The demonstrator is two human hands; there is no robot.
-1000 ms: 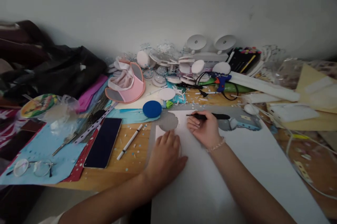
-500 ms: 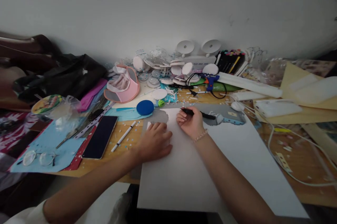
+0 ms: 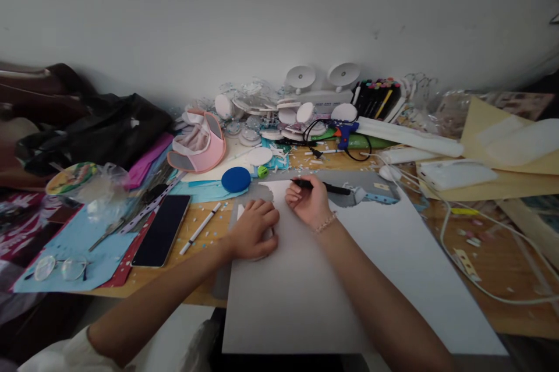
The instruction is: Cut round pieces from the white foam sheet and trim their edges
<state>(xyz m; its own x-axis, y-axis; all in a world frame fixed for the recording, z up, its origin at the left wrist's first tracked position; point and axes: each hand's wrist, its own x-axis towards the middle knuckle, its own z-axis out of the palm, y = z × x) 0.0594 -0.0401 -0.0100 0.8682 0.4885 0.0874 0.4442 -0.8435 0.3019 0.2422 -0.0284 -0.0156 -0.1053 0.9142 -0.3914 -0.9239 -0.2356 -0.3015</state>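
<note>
My right hand (image 3: 308,200) is closed around a black pen (image 3: 336,188), palm turned partly up, above the upper part of a large white sheet (image 3: 297,302). My left hand (image 3: 254,229) lies palm down on the left edge of that sheet, fingers bent and slightly apart. A pale edge shows below its thumb, and I cannot tell whether something small lies under the palm. The sheet's top edge is cut unevenly, and a grey mat (image 3: 367,177) shows beyond it. A light blue strip (image 3: 381,199) lies at the cut edge, right of the pen.
Left are a phone (image 3: 161,231), a white pen (image 3: 200,228), glasses (image 3: 59,268) and scissors (image 3: 107,234). Behind are a blue disc (image 3: 236,180), a pink cap (image 3: 201,145), several white discs (image 3: 259,156) and a blue glue gun (image 3: 346,134). A white cable (image 3: 445,232) loops at right.
The view has shifted slightly, so everything sits a little further left. The left hand's fingers look a bit more drawn in, and the right hand keeps its hold on the pen.
</note>
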